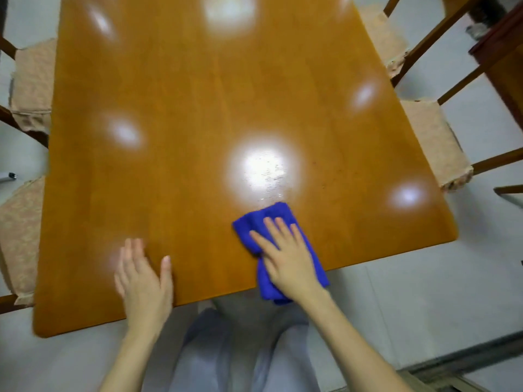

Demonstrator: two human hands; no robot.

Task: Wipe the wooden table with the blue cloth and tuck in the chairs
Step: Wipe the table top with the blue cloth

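Head view shows the right hand (285, 258) lying flat with straight fingers on the folded blue cloth (254, 224), pressing it to the wooden desk (198, 108) close to the near edge, where the cloth's tail hangs over the rim. The left hand (141, 281) (blurred) rests flat and released on the bare wood by that same edge, well apart from the cloth, holding nothing. Left chairs (31, 80) and right chairs (433, 142) show cushioned seats along the desk's long sides.
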